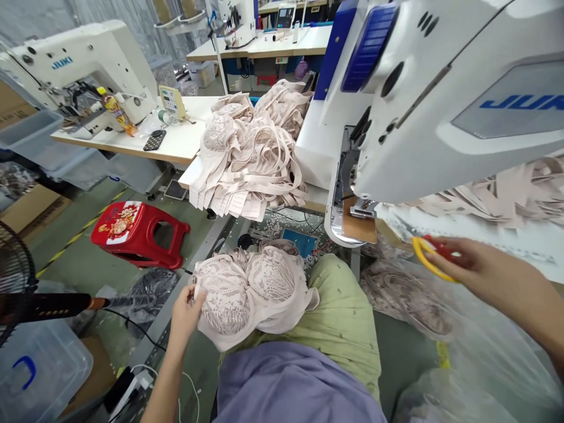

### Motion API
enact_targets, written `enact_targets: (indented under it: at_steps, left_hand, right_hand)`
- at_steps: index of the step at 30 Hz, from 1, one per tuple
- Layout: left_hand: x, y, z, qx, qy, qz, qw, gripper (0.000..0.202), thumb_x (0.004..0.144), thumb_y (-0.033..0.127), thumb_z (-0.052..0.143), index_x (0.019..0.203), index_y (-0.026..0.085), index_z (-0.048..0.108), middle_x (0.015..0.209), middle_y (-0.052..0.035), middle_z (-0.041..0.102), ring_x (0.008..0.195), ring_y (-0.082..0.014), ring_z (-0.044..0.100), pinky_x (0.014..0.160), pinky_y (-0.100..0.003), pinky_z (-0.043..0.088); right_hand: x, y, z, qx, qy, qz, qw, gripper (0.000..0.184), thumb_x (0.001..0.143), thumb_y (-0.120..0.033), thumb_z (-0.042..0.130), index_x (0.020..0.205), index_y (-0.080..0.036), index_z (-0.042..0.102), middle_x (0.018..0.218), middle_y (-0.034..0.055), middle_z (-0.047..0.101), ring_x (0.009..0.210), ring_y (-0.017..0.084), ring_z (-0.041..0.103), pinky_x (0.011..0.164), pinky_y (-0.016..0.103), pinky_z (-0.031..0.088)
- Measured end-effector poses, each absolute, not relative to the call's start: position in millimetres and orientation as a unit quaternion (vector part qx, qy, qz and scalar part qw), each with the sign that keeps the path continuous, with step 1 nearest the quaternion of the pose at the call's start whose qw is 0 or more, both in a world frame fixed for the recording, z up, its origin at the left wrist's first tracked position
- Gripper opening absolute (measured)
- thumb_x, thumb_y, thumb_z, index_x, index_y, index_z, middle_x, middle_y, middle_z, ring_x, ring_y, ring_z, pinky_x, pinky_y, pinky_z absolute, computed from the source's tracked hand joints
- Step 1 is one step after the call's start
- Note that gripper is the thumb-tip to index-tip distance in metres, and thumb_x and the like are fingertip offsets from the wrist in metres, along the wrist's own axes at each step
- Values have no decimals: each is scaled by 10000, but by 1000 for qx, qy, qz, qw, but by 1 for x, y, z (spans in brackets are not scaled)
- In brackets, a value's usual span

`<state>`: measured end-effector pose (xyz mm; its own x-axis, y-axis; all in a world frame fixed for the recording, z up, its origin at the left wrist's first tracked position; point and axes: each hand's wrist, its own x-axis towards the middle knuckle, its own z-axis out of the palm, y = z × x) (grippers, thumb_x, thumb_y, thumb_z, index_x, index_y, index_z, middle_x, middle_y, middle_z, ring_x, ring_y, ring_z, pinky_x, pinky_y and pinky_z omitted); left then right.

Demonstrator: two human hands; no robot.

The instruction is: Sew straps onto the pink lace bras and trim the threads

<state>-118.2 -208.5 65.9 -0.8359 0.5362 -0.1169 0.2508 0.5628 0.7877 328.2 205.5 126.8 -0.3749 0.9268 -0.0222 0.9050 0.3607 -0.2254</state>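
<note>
A beige lace bra (271,282) lies across my lap, cups facing up. My left hand (187,308) pinches its left edge between thumb and fingers. Off to the right, my right hand (473,264) is closed on scissors (434,261) with yellow and red handles; their blades point toward the sewing machine table. The near sewing machine (440,106) stands above and to the right of the bra, its presser foot (363,207) over a narrow arm. No fabric shows under that foot.
A pile of beige bras (255,153) hangs over the table edge ahead. Beige straps (497,194) lie on the right table. A red stool (141,235), a fan (15,288) and a clear plastic box (44,370) stand at left. Plastic bags (462,352) fill the lower right.
</note>
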Motion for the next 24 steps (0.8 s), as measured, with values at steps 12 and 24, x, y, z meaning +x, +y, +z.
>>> enact_targets:
  at_steps: [12,24]
  left_hand:
    - [-72,-183,146,275,780,496,264,419,859,524,649,1042,170,780,988,-106,777,959,-276,694,872,-363,533]
    - [-6,-131,202,309,658,510,460,369,917,436,640,1197,220,745,951,-74,767,880,-244,676,803,-329,523]
  right_hand:
    - [243,115,135,-410,-797,389,215,333,904,-541,552,1072,-272,654,1034,138,708,888,319,657,766,471,535]
    - [144,7,181,-152,-719,607,302,252,868,-327,680,1095,-225,641,1027,57,686,961,211,638,884,351,518]
